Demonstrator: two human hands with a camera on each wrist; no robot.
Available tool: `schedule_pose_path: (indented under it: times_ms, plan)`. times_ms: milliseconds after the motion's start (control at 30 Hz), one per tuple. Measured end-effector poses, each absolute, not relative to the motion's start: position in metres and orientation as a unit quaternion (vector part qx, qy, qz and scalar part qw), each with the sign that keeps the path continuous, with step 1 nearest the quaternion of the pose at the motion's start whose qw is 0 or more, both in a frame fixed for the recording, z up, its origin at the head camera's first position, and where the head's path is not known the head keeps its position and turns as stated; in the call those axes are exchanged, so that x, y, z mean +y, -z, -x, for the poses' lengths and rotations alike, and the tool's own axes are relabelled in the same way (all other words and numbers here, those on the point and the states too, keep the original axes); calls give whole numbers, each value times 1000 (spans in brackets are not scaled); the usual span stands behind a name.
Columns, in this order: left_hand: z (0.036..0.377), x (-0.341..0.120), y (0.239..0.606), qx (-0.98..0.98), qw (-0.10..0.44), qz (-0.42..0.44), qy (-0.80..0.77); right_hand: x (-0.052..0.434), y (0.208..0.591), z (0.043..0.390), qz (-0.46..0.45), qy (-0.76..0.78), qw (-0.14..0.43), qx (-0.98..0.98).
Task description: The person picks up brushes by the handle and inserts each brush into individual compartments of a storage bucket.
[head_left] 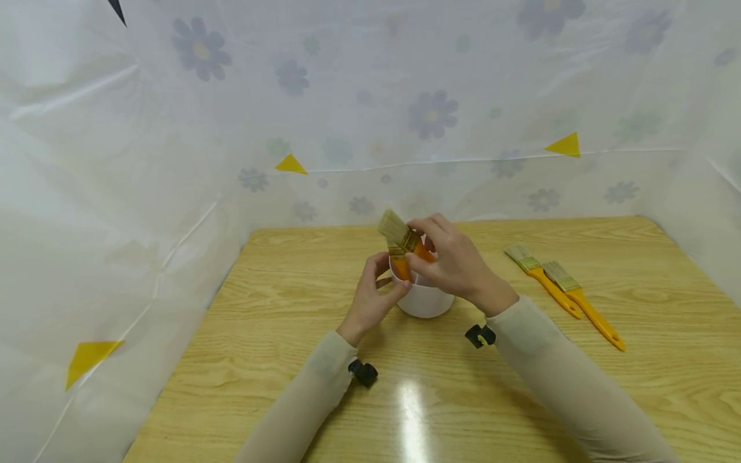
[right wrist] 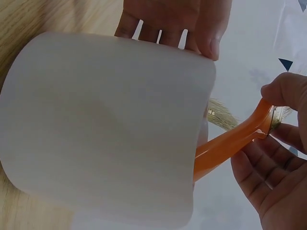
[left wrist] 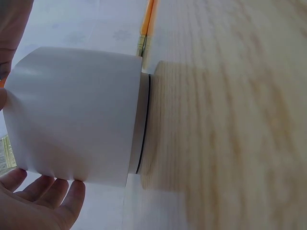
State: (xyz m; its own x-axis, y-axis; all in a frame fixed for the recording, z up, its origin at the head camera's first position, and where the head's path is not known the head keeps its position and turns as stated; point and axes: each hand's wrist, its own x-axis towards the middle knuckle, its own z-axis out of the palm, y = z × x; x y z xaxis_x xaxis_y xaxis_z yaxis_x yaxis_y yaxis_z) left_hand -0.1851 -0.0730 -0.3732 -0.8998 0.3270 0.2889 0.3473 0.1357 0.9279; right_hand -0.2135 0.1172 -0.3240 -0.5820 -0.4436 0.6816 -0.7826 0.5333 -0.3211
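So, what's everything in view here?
White container: one, white, mid-table
Held brush: one, orange and pale, handle in the container
Other brush: one, orange and pale, in the container
Loose brushes: two, orange and pale, right on the table
Table: one, light wood, beneath the container
Flowered sheeting: count unclear, whitish, around the table
Yellow triangles: three, yellow, on the sheeting
Dark triangle: one, dark, top left
Wrist devices: two, black, at the cuffs
Sleeves: two, pale, on forearms
Left hand: one, bare, gripping the container
Right hand: one, bare, holding a brush
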Motion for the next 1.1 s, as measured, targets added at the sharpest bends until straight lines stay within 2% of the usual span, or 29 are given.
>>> schedule_pose_path:
  times_ms: [1100]
  plan:
    - [185,-74,374,-760,2,216,613,132,339,213,-360,-364,242,-824]
